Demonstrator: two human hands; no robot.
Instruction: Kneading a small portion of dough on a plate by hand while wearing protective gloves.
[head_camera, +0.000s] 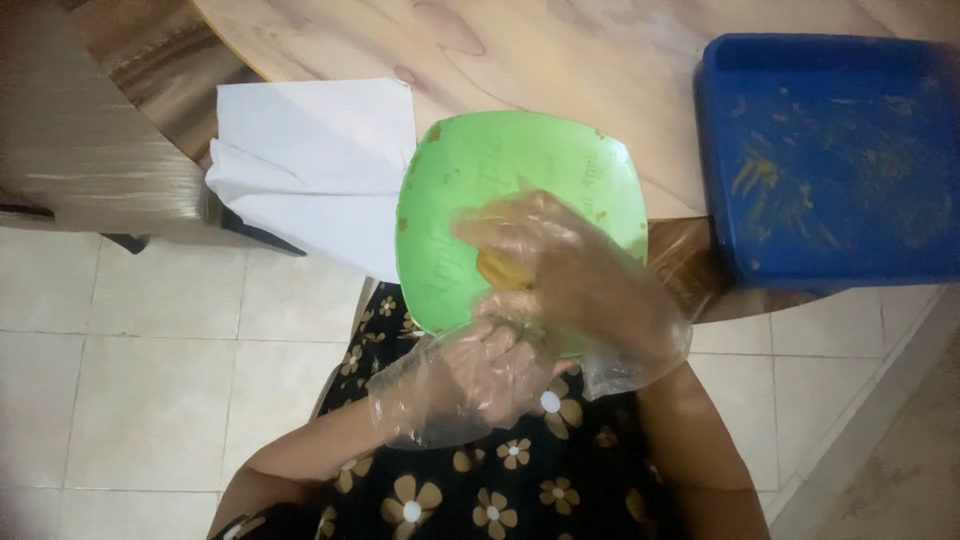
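Head view, looking down: right hand (570, 265) in a clear plastic glove, pressed onto the face of a green square plate (500, 170), fingers curled around a small yellow-orange piece (497, 270), seemingly a scrubber or a bit of food; cannot tell which. Left hand (475, 375), gloved the same way, gripping the plate's near edge from below, fingers closed on the rim. Plate tilted toward the camera, held just off the near edge of the counter (560, 60), flecked with brownish bits along its rim. Left of the plate, a white sheet of paper or cloth (310, 160) hanging over the counter edge. Far right, a blue rectangular tray (830, 160) smeared with yellow residue, resting on the counter. Below, black floral dress (500, 480) and pale tiled floor (120, 380).
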